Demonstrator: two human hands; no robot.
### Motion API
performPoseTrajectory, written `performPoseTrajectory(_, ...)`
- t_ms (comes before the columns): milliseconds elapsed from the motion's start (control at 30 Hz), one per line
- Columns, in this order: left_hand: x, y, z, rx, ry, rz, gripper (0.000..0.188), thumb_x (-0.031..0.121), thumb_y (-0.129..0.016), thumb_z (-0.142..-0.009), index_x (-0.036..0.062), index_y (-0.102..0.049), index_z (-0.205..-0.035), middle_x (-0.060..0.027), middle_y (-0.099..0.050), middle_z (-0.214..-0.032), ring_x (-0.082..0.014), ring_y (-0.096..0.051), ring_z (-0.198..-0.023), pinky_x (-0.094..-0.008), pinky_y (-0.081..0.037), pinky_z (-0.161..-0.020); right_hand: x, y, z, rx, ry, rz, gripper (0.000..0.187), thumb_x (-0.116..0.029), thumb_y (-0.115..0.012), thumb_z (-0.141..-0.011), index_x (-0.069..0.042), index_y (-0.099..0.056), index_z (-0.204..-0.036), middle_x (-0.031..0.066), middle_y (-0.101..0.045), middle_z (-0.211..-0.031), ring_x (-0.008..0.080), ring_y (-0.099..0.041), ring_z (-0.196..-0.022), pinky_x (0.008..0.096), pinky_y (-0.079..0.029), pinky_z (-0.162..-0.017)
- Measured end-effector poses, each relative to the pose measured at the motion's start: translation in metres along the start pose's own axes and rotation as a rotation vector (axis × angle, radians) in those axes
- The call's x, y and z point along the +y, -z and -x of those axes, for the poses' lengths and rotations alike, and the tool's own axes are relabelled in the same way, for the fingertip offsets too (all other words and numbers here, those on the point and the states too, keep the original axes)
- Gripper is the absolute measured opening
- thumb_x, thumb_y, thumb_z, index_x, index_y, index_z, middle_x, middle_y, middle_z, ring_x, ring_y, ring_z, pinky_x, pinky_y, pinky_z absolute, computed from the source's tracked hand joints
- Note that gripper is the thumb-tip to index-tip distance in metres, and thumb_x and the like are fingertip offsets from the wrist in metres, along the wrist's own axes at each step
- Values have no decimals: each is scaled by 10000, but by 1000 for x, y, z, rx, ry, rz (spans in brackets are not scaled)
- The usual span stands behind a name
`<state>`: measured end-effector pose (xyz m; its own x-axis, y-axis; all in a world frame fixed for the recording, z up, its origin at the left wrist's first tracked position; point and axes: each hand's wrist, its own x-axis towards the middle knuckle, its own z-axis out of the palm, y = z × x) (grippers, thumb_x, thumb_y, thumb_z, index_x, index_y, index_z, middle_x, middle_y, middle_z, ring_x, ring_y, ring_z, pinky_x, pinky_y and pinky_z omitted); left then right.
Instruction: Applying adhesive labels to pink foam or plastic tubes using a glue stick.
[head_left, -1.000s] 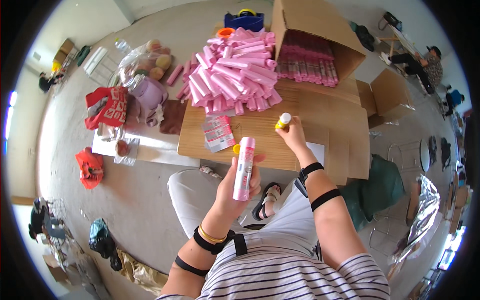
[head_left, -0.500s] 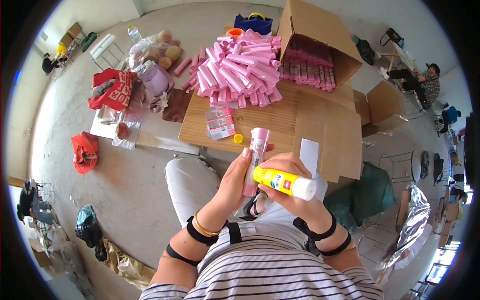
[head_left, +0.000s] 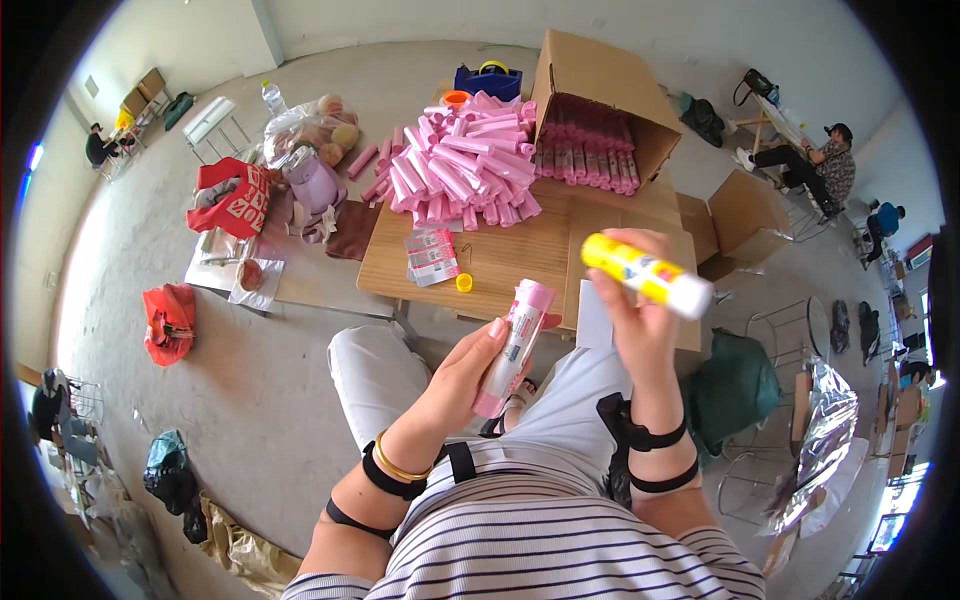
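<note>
My left hand [head_left: 458, 378] is closed around a pink plastic tube [head_left: 515, 345] with a white printed label, holding it tilted above my lap. My right hand [head_left: 645, 330] grips a yellow glue stick [head_left: 640, 270] with a white base, raised over the table's right side and apart from the tube. The glue stick is slightly blurred. On the wooden table [head_left: 520, 265] lie a small yellow cap [head_left: 463, 283] and some pink-and-grey label sheets [head_left: 432, 257]. Behind them is a heap of pink tubes [head_left: 465, 165].
A cardboard box [head_left: 600, 85] on its side holds rows of labelled pink tubes. Near it stands a blue tape dispenser [head_left: 488, 83]. A white paper [head_left: 594, 316] hangs at the table's front edge. Left are a red bag [head_left: 235, 200] and a lilac jug [head_left: 310, 172]. People sit farther off.
My right hand has moved up and to the right with the glue stick, away from the tube. My left hand still holds the tube, now slightly lower and more tilted.
</note>
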<state>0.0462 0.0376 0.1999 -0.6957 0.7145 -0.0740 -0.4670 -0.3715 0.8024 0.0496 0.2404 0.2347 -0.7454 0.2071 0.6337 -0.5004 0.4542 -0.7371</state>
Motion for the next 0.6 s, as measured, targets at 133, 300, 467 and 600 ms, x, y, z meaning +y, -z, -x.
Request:
performPoseTrajectory(133, -1, -1, 2, 18, -59, 99, 587, 446, -314, -1026, -17, -406, -1376, -18, -528, -813, -71, -445, -622, -208, -362, -563, -31, 11, 22, -161, -228, -172, 283, -75, -732, -805, -24, -605, -1052, 77, -613, -1019, 186, -590, -944, 286, -464, -811)
performPoseTrajectory(300, -7, -13, -4, 216, -199, 137, 560, 422, -304, -1034, -13, -406, -1372, -38, -547, -901, -97, -516, -775, -246, -431, -701, -42, -18, 50, -287, -90, -122, 339, -75, -760, -772, -26, -602, -1068, 104, -599, -1027, 254, -586, -947, 331, -474, -824)
performPoseTrajectory(467, -13, -8, -10, 270, -324, 49, 549, 405, -284, -1042, -19, -405, -1368, -26, -525, -866, -79, -484, -743, -221, -412, -669, -35, -28, 59, -292, -8, -37, 366, -50, -760, -762, -27, -585, -1083, 117, -575, -1025, 264, -590, -914, 334, -488, -792)
performPoseTrajectory(600, -16, -2, -16, 355, -326, -26, 564, 412, -275, -1042, -29, -401, -1370, -10, -499, -809, -61, -425, -678, -200, -364, -601, -31, -26, 67, -355, -34, -27, 380, -55, -770, -750, -28, -581, -1078, 122, -568, -1015, 268, -593, -908, 338, -496, -769)
